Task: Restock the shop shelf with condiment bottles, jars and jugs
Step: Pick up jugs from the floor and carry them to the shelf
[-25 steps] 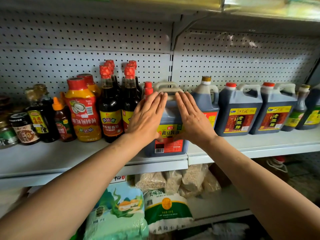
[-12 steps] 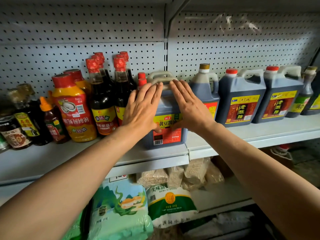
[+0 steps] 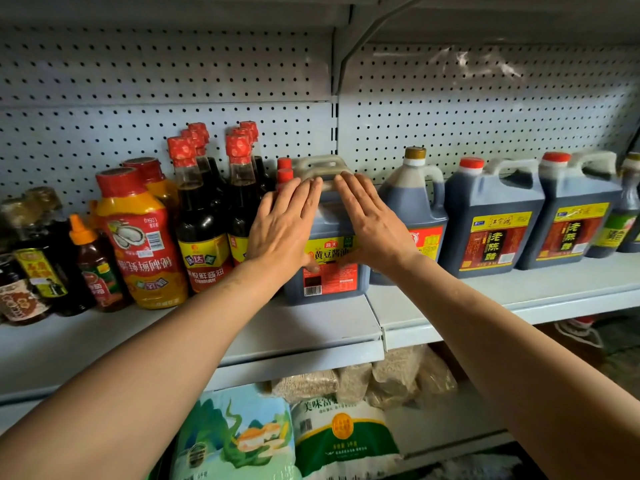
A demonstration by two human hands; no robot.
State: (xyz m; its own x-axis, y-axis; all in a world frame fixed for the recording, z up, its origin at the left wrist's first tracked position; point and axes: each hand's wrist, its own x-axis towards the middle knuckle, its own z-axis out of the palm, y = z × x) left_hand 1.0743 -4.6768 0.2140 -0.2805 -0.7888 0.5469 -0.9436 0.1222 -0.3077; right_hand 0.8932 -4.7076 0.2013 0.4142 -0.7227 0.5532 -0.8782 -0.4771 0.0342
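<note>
A dark soy sauce jug (image 3: 329,271) with a yellow and red label stands on the grey shelf (image 3: 311,330), at the seam between two shelf boards. My left hand (image 3: 284,223) lies flat against its front left, fingers straight. My right hand (image 3: 370,220) presses flat on its front right, fingertips near the beige handle (image 3: 320,164). A second, similar jug stands right behind it, mostly hidden.
Left of the jug stand dark red-capped bottles (image 3: 201,216), an oyster sauce bottle (image 3: 138,237) and small jars. To the right are a round jug (image 3: 412,206) and two vinegar jugs (image 3: 491,220). Rice and grain bags (image 3: 339,438) fill the shelf below.
Both flat hands have pushed the soy sauce jug further back on the shelf, towards the jug behind it. The camera has moved closer.
</note>
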